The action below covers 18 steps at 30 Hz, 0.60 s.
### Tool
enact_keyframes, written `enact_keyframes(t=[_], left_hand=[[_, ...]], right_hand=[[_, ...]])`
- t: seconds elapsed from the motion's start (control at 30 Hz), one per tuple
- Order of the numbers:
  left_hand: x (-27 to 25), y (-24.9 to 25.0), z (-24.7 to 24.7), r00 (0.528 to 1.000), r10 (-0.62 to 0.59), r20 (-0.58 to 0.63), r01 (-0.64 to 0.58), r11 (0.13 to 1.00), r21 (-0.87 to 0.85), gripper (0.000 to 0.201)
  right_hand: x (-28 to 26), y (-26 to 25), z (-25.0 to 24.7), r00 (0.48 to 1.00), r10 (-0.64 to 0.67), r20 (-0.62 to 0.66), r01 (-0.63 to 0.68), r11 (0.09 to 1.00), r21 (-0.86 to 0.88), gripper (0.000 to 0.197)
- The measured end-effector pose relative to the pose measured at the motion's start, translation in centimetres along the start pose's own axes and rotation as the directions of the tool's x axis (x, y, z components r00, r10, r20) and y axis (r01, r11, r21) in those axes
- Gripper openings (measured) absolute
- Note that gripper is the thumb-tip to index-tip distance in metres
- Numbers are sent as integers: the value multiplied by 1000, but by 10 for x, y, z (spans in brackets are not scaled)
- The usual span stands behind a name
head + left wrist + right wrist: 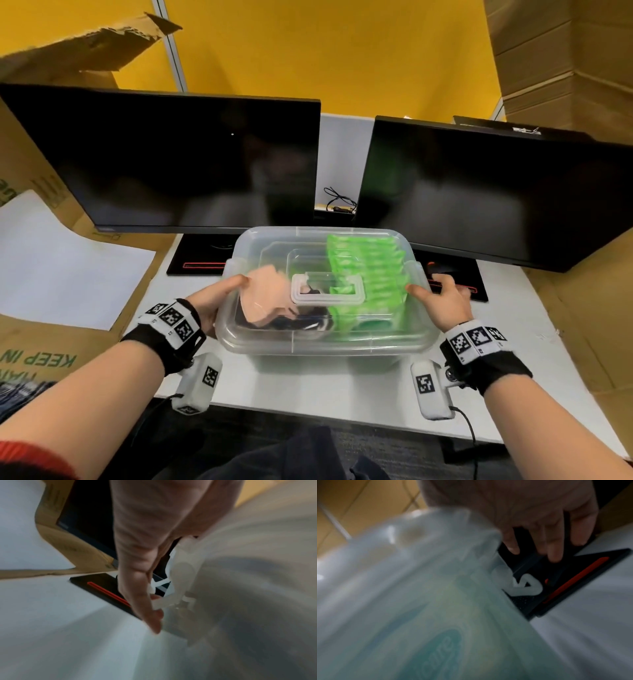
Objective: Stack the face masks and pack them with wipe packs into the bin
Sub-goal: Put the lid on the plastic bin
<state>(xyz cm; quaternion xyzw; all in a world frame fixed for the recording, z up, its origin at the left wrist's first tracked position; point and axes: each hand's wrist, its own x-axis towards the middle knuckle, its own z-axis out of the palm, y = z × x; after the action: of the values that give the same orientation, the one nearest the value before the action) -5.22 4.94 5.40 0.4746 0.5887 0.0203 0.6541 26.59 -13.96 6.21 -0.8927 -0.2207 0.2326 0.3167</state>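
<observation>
A clear plastic bin stands on the white desk with its lid on and a white handle on top. Through the lid I see pink and black face masks on the left and a row of green wipe packs on the right. My left hand is at the bin's left end, thumb on the lid, straight fingers against the left latch. My right hand is at the right end, thumb at the lid edge, fingers spread loosely above the right latch. The wrist views are blurred.
Two dark monitors stand close behind the bin, their black bases with red stripes flanking it. Cardboard and a white sheet lie on the left, more cardboard on the right. A cable lies between the monitors.
</observation>
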Motion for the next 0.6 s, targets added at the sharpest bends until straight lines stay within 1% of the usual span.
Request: enact_keyframes(t=[0.03,0.07,0.1,0.13,0.17,0.2,0.23,0.27,0.3,0.33,0.4,0.43,0.47,0.53,0.57,0.6], left_hand=[[-4,3,2,999,35,-16,-35,999,-3,70],[-5,5,1,997,66,-45,-66,998,3,63],[-4,7,-1,993,91,-69,-91,996,-1,56],[-3,9,-2,988,106,-110,-106,994,7,52],[-3,11,-3,977,128,-172,-124,992,32,50],[-4,15,-3,953,175,-247,-157,983,91,48],[-4,19,-3,911,252,-325,-199,962,187,45],[-5,24,-1,863,333,-380,-226,927,300,43],[-5,29,2,826,390,-406,-228,891,392,41],[-6,33,5,810,421,-408,-227,867,443,40],[-6,40,9,802,459,-382,-220,822,526,38],[-6,42,11,803,475,-359,-214,792,572,37],[-7,45,12,800,495,-339,-216,765,606,35],[-8,49,14,805,506,-309,-223,741,633,31],[-9,50,15,810,505,-296,-223,734,642,31],[-9,51,15,814,506,-284,-227,728,646,30]], right_hand=[[1,1,-1,1000,22,1,-22,1000,-9,94],[2,1,-2,998,48,47,-51,998,45,97],[4,3,0,988,77,137,-99,981,167,92],[5,4,1,964,81,252,-155,944,291,79],[7,7,3,944,66,324,-187,914,359,64],[7,9,5,939,58,339,-191,907,376,54],[8,11,6,945,47,325,-177,906,384,54],[8,13,7,955,41,295,-159,908,388,63],[10,16,7,966,39,254,-135,918,373,71],[10,17,6,979,27,202,-95,939,330,67],[7,16,1,989,3,145,-42,964,264,34],[6,16,0,991,-10,131,-23,969,246,26],[4,16,-1,991,-24,129,-4,976,216,28],[2,14,-1,994,-68,83,55,987,149,50],[1,14,-1,995,-84,50,78,991,110,54],[-1,13,-1,995,-93,26,91,993,77,54]])
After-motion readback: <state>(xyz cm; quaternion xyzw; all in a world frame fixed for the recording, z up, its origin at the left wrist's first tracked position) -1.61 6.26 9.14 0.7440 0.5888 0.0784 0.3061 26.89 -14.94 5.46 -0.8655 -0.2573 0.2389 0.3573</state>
